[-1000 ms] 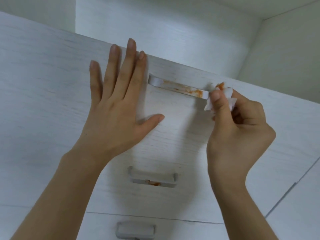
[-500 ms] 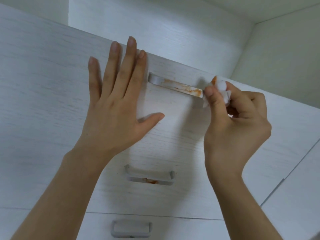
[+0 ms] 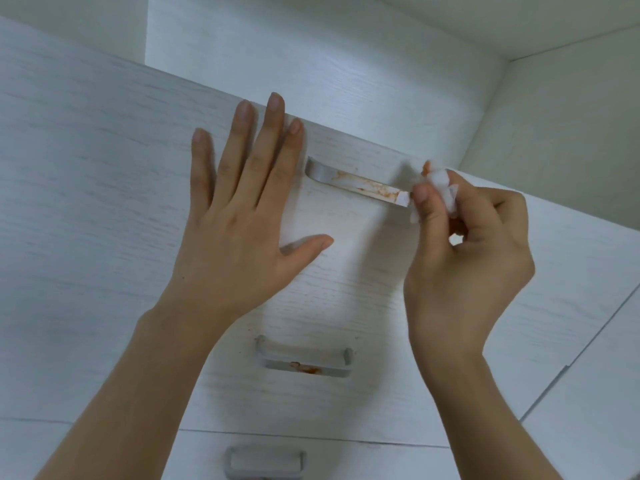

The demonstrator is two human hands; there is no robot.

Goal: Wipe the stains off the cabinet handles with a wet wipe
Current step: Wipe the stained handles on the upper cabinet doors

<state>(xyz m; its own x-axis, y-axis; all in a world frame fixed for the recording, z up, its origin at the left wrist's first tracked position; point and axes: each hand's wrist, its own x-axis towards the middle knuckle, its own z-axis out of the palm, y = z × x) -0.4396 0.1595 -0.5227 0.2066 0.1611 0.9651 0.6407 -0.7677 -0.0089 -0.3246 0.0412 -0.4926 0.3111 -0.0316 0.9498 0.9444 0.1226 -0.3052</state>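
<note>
The top grey handle [image 3: 353,181] on the white cabinet front [image 3: 104,174] carries orange smears along its bar. My right hand [image 3: 460,258] pinches a crumpled white wet wipe [image 3: 440,187], stained orange at its tip, against the handle's right end. My left hand [image 3: 242,216] lies flat with straight fingers on the cabinet front, just left of that handle. Lower down, a second handle [image 3: 304,358] shows an orange stain on its bottom edge.
A third grey handle [image 3: 265,462] sits on the drawer below, with no stain visible. A side panel [image 3: 595,393] runs along the right. Pale walls [image 3: 346,57] rise above the cabinet's top edge.
My right hand with the wipe has shifted slightly along the right end of the top handle, where the bar now looks cleaner. My left hand has stayed pressed on the cabinet front.
</note>
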